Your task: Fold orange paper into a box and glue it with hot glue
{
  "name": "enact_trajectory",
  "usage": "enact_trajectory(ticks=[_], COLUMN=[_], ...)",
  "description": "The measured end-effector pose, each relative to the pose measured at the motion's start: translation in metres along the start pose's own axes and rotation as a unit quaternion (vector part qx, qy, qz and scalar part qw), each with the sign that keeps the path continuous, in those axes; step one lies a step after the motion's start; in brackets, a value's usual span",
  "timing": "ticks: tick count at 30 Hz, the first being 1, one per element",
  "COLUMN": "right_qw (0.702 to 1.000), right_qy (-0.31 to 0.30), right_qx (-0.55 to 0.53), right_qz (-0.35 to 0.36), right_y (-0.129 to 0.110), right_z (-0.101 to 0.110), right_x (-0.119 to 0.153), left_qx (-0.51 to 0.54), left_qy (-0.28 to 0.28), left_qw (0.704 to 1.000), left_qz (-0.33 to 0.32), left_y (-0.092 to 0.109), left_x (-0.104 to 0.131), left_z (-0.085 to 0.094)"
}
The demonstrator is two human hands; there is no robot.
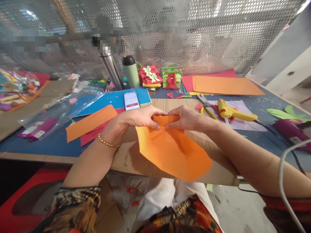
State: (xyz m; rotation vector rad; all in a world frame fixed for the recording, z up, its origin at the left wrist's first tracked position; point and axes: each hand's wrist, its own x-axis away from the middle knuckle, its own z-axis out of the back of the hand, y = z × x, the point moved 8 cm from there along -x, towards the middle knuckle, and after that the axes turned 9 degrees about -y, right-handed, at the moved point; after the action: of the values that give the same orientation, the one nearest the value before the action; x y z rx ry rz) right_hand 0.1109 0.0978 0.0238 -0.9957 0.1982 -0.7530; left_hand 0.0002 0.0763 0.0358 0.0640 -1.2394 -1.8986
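Orange strip (91, 123): lies on red paper (93, 136), left of the arms. Phone (132, 101): lit screen, behind the left hand. Left hand (147, 117): thumb and fingers pinch the folded far edge of the orange sheet (177, 152). Orange sheet: held between both hands over the cardboard (128, 158), its near part flared towards the lap. Right hand (183, 119): pinches the same edge, near the left. Glue gun (233, 111): yellow, on pale paper (246, 124), right of the pliers (209, 110).
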Motion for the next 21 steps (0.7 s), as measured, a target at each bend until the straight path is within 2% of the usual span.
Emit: enact_trajectory(ticks=[5, 10, 15, 18, 21], right_qw=[0.999, 0.996, 0.995, 0.994, 0.99], right_qy=[-0.04, -0.03, -0.023, -0.022, -0.009], right_qx=[0.008, 0.086, 0.093, 0.106, 0.138], right_qz=[-0.012, 0.024, -0.014, -0.01, -0.01], right_y=[-0.003, -0.011, -0.006, -0.005, -0.006], right_z=[-0.006, -0.002, 0.001, 0.0, 0.001], right_x=[0.003, 0.004, 0.003, 0.001, 0.0], left_qx=[0.005, 0.018, -0.03, -0.08, -0.08], left_qy=[-0.018, -0.019, -0.031, -0.022, -0.039], left_qw=[0.999, 1.0, 0.998, 0.996, 0.996], left_qz=[-0.041, 0.001, 0.051, 0.042, 0.014], left_y=[-0.001, -0.014, -0.013, -0.006, -0.003], left_x=[-0.003, -0.004, 0.001, 0.005, 0.005], left_z=[-0.002, 0.001, -0.002, -0.003, -0.008])
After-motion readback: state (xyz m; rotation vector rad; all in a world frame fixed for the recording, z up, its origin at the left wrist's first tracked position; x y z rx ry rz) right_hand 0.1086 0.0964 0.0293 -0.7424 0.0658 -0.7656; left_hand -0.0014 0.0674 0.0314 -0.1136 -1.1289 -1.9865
